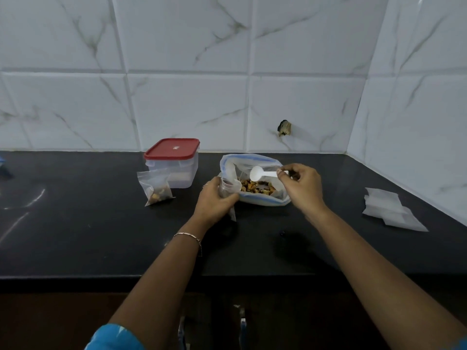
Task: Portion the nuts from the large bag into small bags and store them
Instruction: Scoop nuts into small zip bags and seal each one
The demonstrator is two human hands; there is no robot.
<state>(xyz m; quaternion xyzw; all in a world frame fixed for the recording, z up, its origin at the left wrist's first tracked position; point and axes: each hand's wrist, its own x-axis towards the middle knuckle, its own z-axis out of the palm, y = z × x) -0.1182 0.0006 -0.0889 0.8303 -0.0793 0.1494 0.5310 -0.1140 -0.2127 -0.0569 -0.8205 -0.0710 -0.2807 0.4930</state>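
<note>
The large clear bag (262, 164) with a blue zip edge lies open on the black counter, mixed nuts (256, 187) showing inside. My right hand (302, 186) pinches the handle of a white plastic spoon (260, 173), its bowl hanging empty above the nuts. My left hand (214, 202) grips a small clear bag (228, 190) held upright with its mouth open, right beside the large bag's left edge. Another small bag (155, 188) with some nuts stands to the left, leaning by the container.
A clear plastic container with a red lid (173, 154) stands at the back, left of the large bag. A pile of empty small bags (390, 209) lies at the right on the counter (75, 223). Tiled walls close the back and right side.
</note>
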